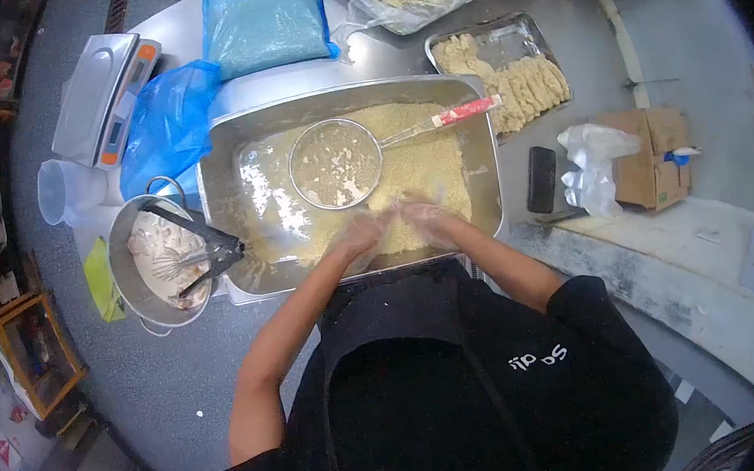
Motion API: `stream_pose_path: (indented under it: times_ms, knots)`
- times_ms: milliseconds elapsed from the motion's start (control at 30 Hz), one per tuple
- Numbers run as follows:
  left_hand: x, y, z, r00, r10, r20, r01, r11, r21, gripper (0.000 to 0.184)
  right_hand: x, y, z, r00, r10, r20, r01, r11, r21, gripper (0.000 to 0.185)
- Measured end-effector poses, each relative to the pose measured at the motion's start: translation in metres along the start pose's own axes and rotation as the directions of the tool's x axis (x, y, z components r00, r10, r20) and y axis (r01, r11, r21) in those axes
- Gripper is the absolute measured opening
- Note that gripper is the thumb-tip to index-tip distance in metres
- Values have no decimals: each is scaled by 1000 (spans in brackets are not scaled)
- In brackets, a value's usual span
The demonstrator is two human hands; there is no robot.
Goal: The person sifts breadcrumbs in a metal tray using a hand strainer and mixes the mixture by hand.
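Observation:
A large steel pan (233,196) holds pale yellow breading crumbs (439,163). My left hand (362,235) and my right hand (431,219), both in clear plastic gloves, are down in the crumbs near the pan's front side. Their fingertips point toward each other, almost meeting over a small heap of crumbs. Crumbs and blur hide the fingers, so whether they are closed on a piece is unclear. Just beyond them a round mesh sieve (336,164) with a red handle rests in the pan, holding crumb lumps.
Left of the pan stands a steel pot (126,264) of white batter with a whisk and black tongs (195,226). A scale (97,100) and blue bags (265,25) lie behind. At right are a tray of coated pieces (527,83) and a cardboard box (652,158).

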State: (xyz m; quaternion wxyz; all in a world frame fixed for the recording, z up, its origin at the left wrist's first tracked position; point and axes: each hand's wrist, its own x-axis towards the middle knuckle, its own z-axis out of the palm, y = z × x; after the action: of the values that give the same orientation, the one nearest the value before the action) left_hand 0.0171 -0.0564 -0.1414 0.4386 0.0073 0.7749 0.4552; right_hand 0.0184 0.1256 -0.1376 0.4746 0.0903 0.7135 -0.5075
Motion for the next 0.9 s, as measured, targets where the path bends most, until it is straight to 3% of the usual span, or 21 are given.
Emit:
stream_pose_path:
  times_ms: [33, 100, 133, 233, 333, 433, 467, 500, 533, 567, 600, 633, 700, 733, 800, 867, 900]
  knots:
    - [-7, 4, -1, 997, -47, -56, 44, 998, -55, 67, -5, -1, 6, 1000, 9, -21, -3, 958, 285, 54]
    - [-29, 26, -13, 977, -145, -159, 119, 979, -163, 45, 1, -8, 12, 990, -86, -110, 118, 936, 331, 47]
    - [-30, 25, -17, 973, -92, -211, 48, 978, -205, 43, 2, -10, 16, 979, -126, -158, 176, 918, 355, 44]
    - [-34, 17, -34, 946, 8, -325, -103, 955, -277, 42, 16, -50, 15, 994, 10, -105, 27, 939, 342, 50]
    - [-29, 14, -61, 918, 0, -397, -144, 932, -332, 43, 15, -85, 27, 921, -178, -347, 333, 820, 464, 47]
    - [-24, 5, -74, 852, -87, -517, -258, 789, -558, 39, -18, -111, 4, 897, -252, -362, 388, 841, 378, 44]
    - [-33, 1, -81, 897, -100, -430, -211, 758, -617, 38, -9, -95, -12, 922, -198, -333, 243, 965, 98, 44]
    - [-52, -1, -91, 935, -110, -338, -158, 725, -671, 37, 2, -80, -33, 937, -134, -322, 72, 978, -195, 43]
    - [-68, 6, -99, 963, -114, -243, -100, 689, -718, 36, 1, -76, -48, 941, -73, -331, -50, 936, -348, 43]
    - [-82, 27, -107, 942, -291, -170, 125, 771, -625, 31, 0, -73, -61, 936, -16, -350, -168, 857, -487, 42]
    - [-73, -2, -107, 954, -81, -289, -11, 953, -303, 31, 0, -70, -72, 925, 37, -379, -279, 744, -607, 42]
    - [-56, -57, -106, 934, 154, -321, -141, 988, 64, 31, 15, -46, -79, 915, -128, -382, -149, 773, -617, 42]
    - [-23, -112, -89, 934, 312, -176, -221, 888, 402, 33, 57, 17, -78, 814, -441, -378, 115, 760, -639, 44]
    - [0, -117, -83, 967, 238, -85, -188, 903, 385, 35, 57, 15, -70, 864, -418, -282, 142, 739, -659, 44]
    - [0, -97, -67, 998, 60, 30, -63, 990, 126, 37, 56, 3, -35, 930, -357, -81, 209, 699, -684, 46]
    - [-28, -33, -50, 986, -101, 134, 144, 919, -368, 36, 57, 6, -6, 959, -280, 46, 226, 652, -724, 56]
    - [-24, -28, -42, 993, -32, 115, 60, 967, -248, 36, 48, -2, 4, 975, -220, 32, 186, 732, -655, 56]
